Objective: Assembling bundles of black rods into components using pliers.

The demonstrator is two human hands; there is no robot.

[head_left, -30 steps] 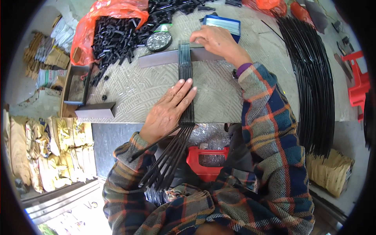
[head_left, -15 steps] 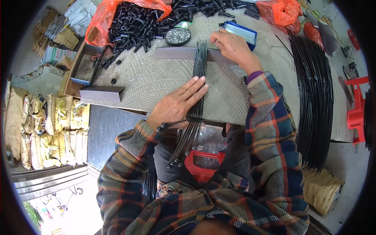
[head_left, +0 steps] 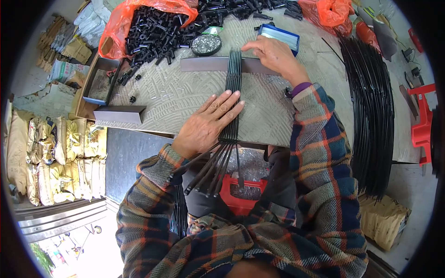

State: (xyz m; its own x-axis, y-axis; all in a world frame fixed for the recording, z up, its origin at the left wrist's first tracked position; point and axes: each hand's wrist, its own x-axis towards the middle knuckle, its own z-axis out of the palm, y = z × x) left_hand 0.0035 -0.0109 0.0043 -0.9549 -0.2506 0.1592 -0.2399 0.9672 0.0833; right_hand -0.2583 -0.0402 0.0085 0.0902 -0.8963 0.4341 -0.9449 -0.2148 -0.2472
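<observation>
Presently, we are flattening black rods (head_left: 234, 81) beneath our slightly spread left grip (head_left: 207, 123); even pressure, we are judging, is best holding them parallel. Beyond it, our curled right grip (head_left: 276, 54) is hovering beside their tips; whether pinching, we cannot tell.

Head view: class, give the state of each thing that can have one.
Thin black rods: bunched, near ends fanned beyond the grey table edge
Left hand: flat on the rods
Right hand: partly curled beside the rods' far ends
Orange plastic bag: open, short black tubes spilling out
Round black dish: heaped with silvery bits
Blue rectangular box: pale contents showing
</observation>
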